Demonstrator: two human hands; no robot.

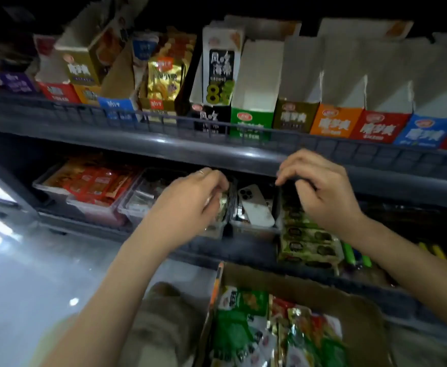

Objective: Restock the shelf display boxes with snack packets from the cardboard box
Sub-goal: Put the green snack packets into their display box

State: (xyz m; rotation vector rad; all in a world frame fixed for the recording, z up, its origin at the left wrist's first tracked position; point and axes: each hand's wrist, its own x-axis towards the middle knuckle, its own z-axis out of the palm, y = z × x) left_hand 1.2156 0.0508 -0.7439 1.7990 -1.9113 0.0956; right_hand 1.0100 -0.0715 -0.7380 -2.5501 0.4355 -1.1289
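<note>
The main risk, I think, is the white smartphone [256, 207] lying in the clear plastic tray [254, 230] between the two hands: a careless pull could drag it over the near rim and drop it. The stack of green-brown packets [307, 239] to its right reaches past the shelf edge and could slide off. The left hand [190, 200] has its fingers curled together over small packets, and the right hand [323, 189] curls over the next tray's far edge. Whether either really grips something I cannot tell. The mixed snack packets [241, 329] lie in the brown cardboard box [296, 284], near and below. The dark rounded shelf front [217, 151] above crowds both hands. The coloured display boxes [336, 123] above it look mostly empty on the right.
</note>
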